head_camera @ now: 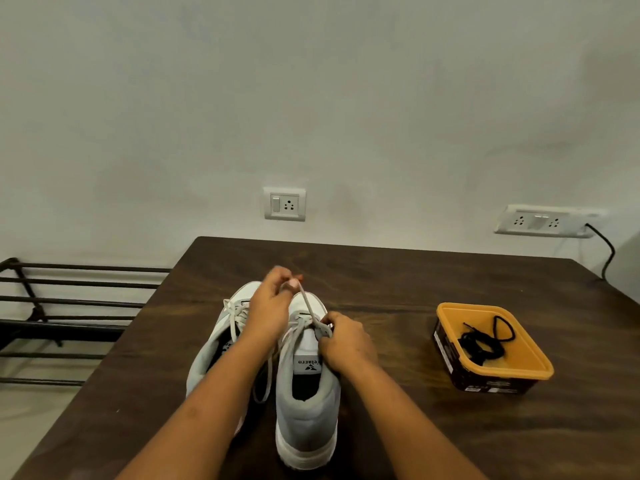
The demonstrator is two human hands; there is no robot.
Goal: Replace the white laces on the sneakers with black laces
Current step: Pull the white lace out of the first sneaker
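Surface materials at the work table.
The table shows dark wood grain with a matt finish. The sneakers appear to be soft grey cloth over smooth white soles, with woven white laces. The tub is glossy plastic and holds matt black laces. The rack is dark metal.

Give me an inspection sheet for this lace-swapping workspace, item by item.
Surface: dark wooden table.
Job's things: left sneaker laced white; right sneaker, its white lace drawn up taut; black laces in orange-rimmed tub.
Clutter: nothing seen.
Hands: left hand pinches the white lace; right hand grips the right sneaker by its eyelets.
Cables: black cable from the wall socket strip.
Surroundings: pale wall, socket plate, black metal rack at left.
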